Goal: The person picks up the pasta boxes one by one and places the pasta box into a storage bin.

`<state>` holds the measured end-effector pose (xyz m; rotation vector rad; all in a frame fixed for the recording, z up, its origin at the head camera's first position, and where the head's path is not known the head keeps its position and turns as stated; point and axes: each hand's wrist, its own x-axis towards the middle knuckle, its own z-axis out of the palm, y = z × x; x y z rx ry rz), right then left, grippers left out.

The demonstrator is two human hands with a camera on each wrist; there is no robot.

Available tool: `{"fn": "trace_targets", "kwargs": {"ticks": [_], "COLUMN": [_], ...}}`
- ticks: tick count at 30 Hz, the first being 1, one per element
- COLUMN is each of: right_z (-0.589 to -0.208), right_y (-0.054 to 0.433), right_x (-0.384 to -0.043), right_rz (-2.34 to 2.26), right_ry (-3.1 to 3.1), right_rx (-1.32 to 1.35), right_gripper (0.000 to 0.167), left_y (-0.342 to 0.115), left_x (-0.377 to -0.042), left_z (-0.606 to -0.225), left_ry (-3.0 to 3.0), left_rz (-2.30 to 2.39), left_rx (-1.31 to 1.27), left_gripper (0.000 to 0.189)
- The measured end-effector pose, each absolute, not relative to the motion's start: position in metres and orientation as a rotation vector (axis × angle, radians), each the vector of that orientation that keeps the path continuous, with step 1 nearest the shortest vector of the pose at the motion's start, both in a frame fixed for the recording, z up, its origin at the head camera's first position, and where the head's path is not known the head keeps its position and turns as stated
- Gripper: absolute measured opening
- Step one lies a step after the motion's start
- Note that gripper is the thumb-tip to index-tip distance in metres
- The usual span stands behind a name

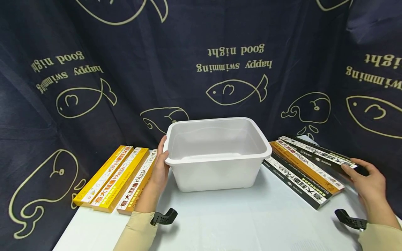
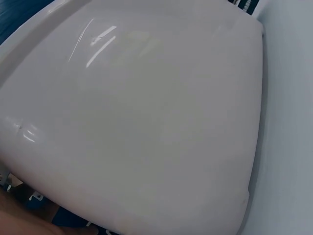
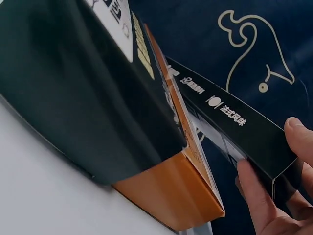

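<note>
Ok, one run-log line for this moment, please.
left hand: grips white bin at left end | right hand: holds black pasta box at near end | left of white bin: three pasta boxes

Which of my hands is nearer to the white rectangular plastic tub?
Left. Your left hand grips the tub at its left rim; your right hand is off to its right, holding the near end of a long black-and-white cardboard box.
</note>
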<state>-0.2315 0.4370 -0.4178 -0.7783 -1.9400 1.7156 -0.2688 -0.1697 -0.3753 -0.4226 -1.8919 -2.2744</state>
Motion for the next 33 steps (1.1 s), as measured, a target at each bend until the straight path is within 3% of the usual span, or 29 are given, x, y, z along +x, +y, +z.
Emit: {"fn": "trace_targets", "kwargs": {"ticks": [11, 33], "right_z": [-0.413, -0.387], "right_y": [0.424, 0.405], "right_x": [-0.236, -0.235], "right_rz": [2.026, 2.068], "right_ry": [-1.576, -1.321], "right_rx": [-0.607, -0.642], "right_gripper": [0.074, 0.075], "left_y": [-0.171, -0.17], "left_x": [-0.269, -0.268], "left_z": [-0.376, -0.377], "left_ry": [-1.922, -1.932], "left_rz": [-2.247, -2.207], "left_rx": [-0.408, -0.407], "left_gripper": [0.068, 0.067]}}
